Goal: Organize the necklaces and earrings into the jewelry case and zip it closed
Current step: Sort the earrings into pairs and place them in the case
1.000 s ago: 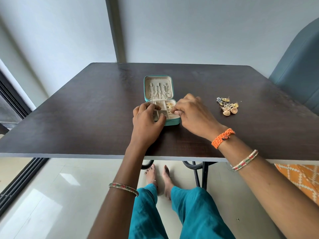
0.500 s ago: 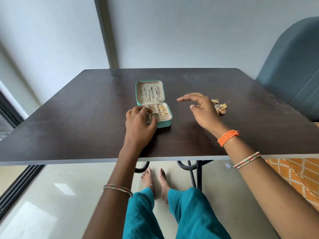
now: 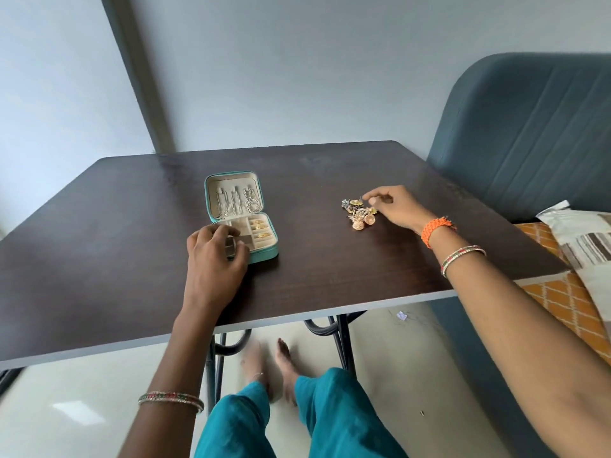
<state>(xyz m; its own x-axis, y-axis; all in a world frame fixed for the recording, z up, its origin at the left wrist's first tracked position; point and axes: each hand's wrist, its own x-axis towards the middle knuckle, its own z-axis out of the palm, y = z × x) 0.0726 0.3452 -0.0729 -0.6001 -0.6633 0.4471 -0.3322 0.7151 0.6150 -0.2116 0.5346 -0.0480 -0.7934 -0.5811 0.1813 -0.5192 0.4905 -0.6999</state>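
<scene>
A small teal jewelry case [image 3: 263, 252] is laid open on the dark counter [image 3: 99, 226], its lid [image 3: 234, 196] tilted back away from the person. Silver necklaces [image 3: 234, 201] are seen hanging inside the lid, and two gold earrings [image 3: 258, 229] are set in the right-hand compartments of the cream tray.

The left hand [image 3: 215, 256] is rested on the near left corner of the case, with fingers curled over its edge and the thumb pressed against the front wall, so the case is held steady. The hands are kept well apart.

A loose pile of earrings [image 3: 358, 213] is left on the counter to the right of the case, well clear of it. The right hand [image 3: 395, 208] is placed just beside the pile, and its fingertips [image 3: 367, 197] are pinched together at the pile's far edge, seemingly on a thin earring post, though the piece is too small to be made out. An orange bracelet [image 3: 436, 228] is worn on that wrist.
</scene>
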